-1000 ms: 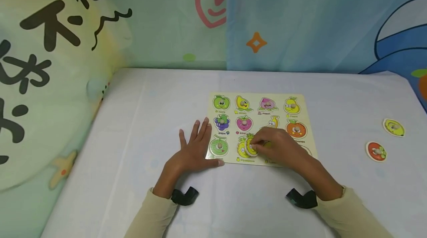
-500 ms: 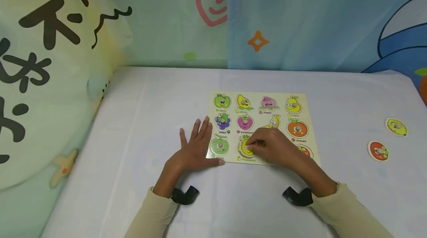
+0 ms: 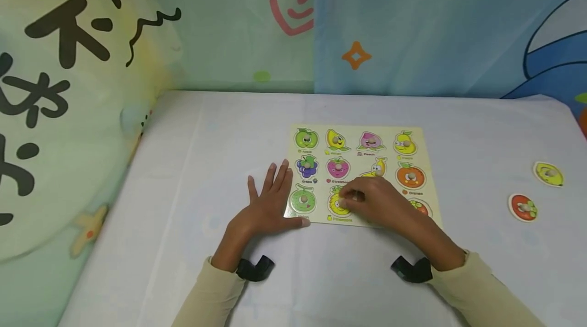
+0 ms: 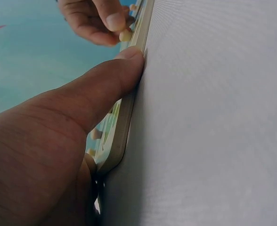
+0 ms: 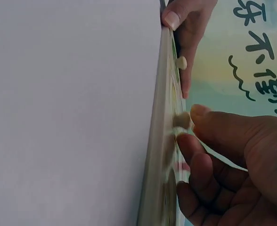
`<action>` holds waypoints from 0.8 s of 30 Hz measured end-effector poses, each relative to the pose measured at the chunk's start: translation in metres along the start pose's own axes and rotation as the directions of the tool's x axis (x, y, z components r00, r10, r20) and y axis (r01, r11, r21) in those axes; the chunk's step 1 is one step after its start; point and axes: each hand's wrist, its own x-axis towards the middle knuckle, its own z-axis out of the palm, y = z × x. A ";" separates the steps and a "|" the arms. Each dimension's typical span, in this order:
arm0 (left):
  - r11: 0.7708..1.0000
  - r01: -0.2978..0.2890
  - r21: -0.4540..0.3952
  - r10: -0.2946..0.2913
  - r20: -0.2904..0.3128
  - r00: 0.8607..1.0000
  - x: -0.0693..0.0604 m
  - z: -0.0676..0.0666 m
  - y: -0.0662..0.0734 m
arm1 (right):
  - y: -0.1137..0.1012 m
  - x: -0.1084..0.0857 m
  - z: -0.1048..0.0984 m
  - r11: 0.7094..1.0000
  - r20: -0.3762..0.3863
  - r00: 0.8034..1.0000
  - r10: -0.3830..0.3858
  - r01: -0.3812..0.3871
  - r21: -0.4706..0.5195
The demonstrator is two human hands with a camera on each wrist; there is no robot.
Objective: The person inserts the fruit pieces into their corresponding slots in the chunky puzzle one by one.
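A cream fruit puzzle board (image 3: 389, 138) lies on the white-covered table. My left hand (image 3: 262, 217) rests along its left side with fingers spread and straight; the left wrist view shows the thumb (image 4: 122, 70) against the board's front edge. My right hand (image 3: 380, 200) pinches the small knob (image 5: 181, 120) of the yellow pineapple piece (image 3: 337, 206) between thumb and index finger. That piece sits over its picture in the bottom row, looking level with the board. Behind the right hand, the bottom-row spot to its right is largely hidden.
Two loose pieces lie to the right of the board: a yellow lemon (image 3: 548, 174) and a red one with green leaves (image 3: 523, 208). Several knobbed fruit pieces, such as the orange (image 3: 410, 176), sit in the board. A printed curtain (image 3: 412, 26) hangs behind the table.
The pineapple piece has shifted left and down from beside its printed picture onto it, with my right hand moving along. My left hand stays in place on the board.
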 end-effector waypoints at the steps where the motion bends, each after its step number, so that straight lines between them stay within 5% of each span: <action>1: 1.000 0.001 -0.002 -0.001 -0.003 1.000 0.000 0.000 0.000 | 0.001 -0.002 -0.001 1.000 -0.002 1.000 0.011 -0.011 -0.002; 9: 1.000 0.005 0.003 -0.005 -0.002 1.000 -0.001 0.000 0.002 | 0.013 -0.027 -0.021 0.998 -0.047 0.997 0.057 -0.058 -0.012; 14: 1.000 0.010 0.012 -0.010 -0.002 1.000 -0.001 0.000 0.002 | 0.025 -0.039 -0.031 1.000 -0.133 0.991 0.005 -0.008 -0.024; 19: 1.000 0.008 0.019 -0.008 -0.002 1.000 0.000 0.001 0.001 | 0.038 -0.048 -0.038 1.000 -0.226 0.974 -0.016 0.010 -0.028; 24: 1.000 0.005 0.017 -0.005 -0.004 1.000 -0.001 0.001 0.002 | 0.055 -0.059 -0.050 0.998 -0.322 0.946 0.043 -0.053 -0.023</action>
